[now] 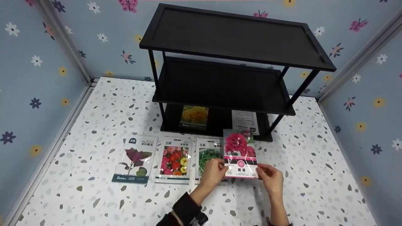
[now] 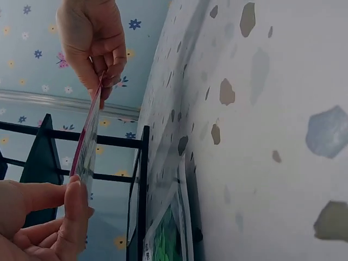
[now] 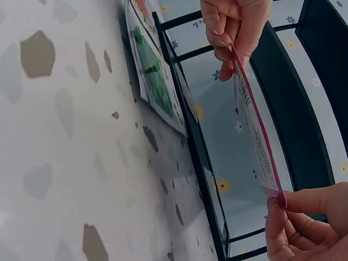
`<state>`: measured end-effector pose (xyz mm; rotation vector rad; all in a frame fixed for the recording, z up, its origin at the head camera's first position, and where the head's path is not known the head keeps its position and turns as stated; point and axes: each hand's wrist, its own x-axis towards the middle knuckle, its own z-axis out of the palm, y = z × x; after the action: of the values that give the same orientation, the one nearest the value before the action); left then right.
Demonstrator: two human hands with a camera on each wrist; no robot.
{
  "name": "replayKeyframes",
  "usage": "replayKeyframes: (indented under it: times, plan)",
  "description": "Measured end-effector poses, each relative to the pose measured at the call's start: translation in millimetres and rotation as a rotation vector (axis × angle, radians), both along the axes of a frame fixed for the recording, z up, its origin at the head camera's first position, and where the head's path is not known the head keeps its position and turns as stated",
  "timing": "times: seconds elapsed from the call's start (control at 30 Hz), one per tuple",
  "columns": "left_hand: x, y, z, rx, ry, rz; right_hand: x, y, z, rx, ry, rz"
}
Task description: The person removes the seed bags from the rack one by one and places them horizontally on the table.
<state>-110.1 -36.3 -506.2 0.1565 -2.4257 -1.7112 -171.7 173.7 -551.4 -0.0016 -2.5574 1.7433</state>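
A seed packet with pink flowers (image 1: pixel 240 153) is pinched between both hands above the table. My left hand (image 1: pixel 213 174) grips its lower left edge and my right hand (image 1: pixel 271 179) its lower right edge. Both wrist views show the packet (image 3: pixel 255 130) edge-on and off the tabletop, thumb and fingers on either side. Left of it lies a packet with green leaves (image 1: pixel 209 157), partly covered by the left hand and the held packet. Farther left are a packet of mixed red and yellow flowers (image 1: pixel 173 160) and one with a purple-leaved plant (image 1: pixel 135 159).
A black three-tier shelf (image 1: pixel 220 84) stands behind the packets. On its bottom tier lie a yellow-flower packet (image 1: pixel 194 116) at left and a packet with printed text up (image 1: pixel 245 121) at right. Patterned blue panels (image 1: pixel 37 94) enclose the speckled white table (image 1: pixel 103 110).
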Motion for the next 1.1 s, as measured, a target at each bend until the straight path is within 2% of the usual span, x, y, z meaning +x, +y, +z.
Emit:
replayKeyframes:
  times: [0.1,0.2,0.43,0.7,1.1]
  plan:
    - [-3.0,5.5,-1.1,-0.146,-0.005,0.021,9.2,-6.7,28.2,0.066,-0.028,0.004]
    - [-5.5,10.5,-5.0,-0.229,-0.02,0.035,12.3,-9.3,40.4,0.159,-0.072,-0.009]
    - [-9.5,21.1,-14.6,-0.331,0.016,0.064,8.5,-3.6,33.4,0.246,-0.128,-0.015]
    - [-11.3,30.1,-22.2,-0.393,0.003,0.075,7.3,1.2,29.4,0.308,-0.143,-0.005]
    - [-13.1,33.7,-25.8,-0.367,-0.08,0.049,4.9,4.5,25.3,0.354,-0.186,0.007]
